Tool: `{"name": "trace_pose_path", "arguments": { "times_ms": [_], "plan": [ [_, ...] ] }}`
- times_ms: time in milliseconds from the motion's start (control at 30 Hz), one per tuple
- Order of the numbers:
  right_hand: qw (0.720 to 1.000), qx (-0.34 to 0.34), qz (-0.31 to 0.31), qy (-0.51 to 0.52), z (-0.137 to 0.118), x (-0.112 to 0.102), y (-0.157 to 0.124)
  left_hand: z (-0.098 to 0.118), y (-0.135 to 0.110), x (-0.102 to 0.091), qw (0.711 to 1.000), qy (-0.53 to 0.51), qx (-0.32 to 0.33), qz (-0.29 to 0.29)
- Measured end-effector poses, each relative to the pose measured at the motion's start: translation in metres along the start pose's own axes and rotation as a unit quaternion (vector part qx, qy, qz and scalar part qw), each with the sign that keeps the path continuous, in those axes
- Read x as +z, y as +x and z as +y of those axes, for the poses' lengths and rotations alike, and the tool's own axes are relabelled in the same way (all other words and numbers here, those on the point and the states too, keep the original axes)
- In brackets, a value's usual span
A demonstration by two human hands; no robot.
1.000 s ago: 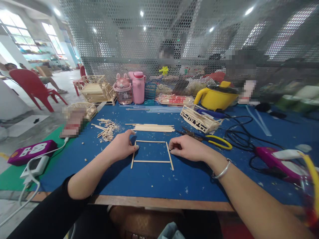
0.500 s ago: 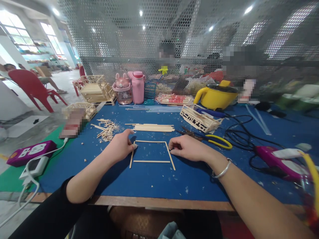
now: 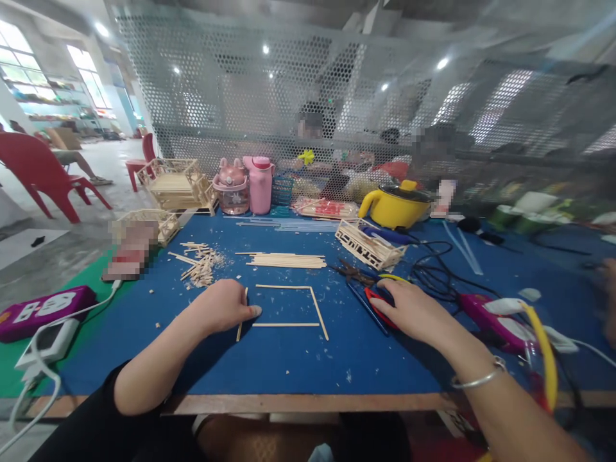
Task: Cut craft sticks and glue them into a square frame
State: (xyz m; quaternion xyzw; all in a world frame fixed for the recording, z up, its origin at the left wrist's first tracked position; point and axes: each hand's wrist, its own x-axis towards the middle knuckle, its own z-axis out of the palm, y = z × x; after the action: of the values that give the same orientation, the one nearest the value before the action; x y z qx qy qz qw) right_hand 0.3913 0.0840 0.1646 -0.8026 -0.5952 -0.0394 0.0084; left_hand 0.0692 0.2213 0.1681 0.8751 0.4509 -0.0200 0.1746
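Observation:
On the blue work mat, thin wooden sticks lie in an open four-sided outline: a top stick (image 3: 283, 287), a bottom stick (image 3: 286, 325), a slanted right stick (image 3: 319, 313) and a left stick (image 3: 239, 332). My left hand (image 3: 224, 308) covers the middle of the left stick, fingers curled on it and thumb pointing inward. To the right of the outline, my right hand (image 3: 409, 305) is closed over a red handle (image 3: 378, 307) of pliers, whose grip is partly hidden. Dark plier jaws (image 3: 355, 273), a yellow handle (image 3: 392, 278) and a slim dark-blue tool (image 3: 368, 309) lie close by.
Behind the outline is a row of sticks (image 3: 289, 260), with broken stick pieces (image 3: 201, 263) to its left. A small wooden frame (image 3: 368, 244), a yellow pot (image 3: 399, 206) and pink bottle (image 3: 260, 186) stand farther back. Black cables (image 3: 436, 269) tangle at right.
My right hand has left the right stick and moved right onto the red handle. The left stick sits farther from the top stick's end, under my left hand. The camera view has shifted.

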Motion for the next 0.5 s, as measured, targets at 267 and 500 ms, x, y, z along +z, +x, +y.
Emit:
{"name": "trace_pose_path", "arguments": {
  "times_ms": [267, 500],
  "plan": [
    [0.999, 0.031, 0.016, -0.011, 0.016, 0.006, -0.003, -0.004, -0.004, 0.004, 1.0, -0.017, -0.021, 0.016],
    [0.999, 0.039, 0.013, 0.029, 0.036, 0.01, 0.001, -0.001, -0.013, -0.001, 0.998, -0.04, -0.043, -0.002]
  ]
}}
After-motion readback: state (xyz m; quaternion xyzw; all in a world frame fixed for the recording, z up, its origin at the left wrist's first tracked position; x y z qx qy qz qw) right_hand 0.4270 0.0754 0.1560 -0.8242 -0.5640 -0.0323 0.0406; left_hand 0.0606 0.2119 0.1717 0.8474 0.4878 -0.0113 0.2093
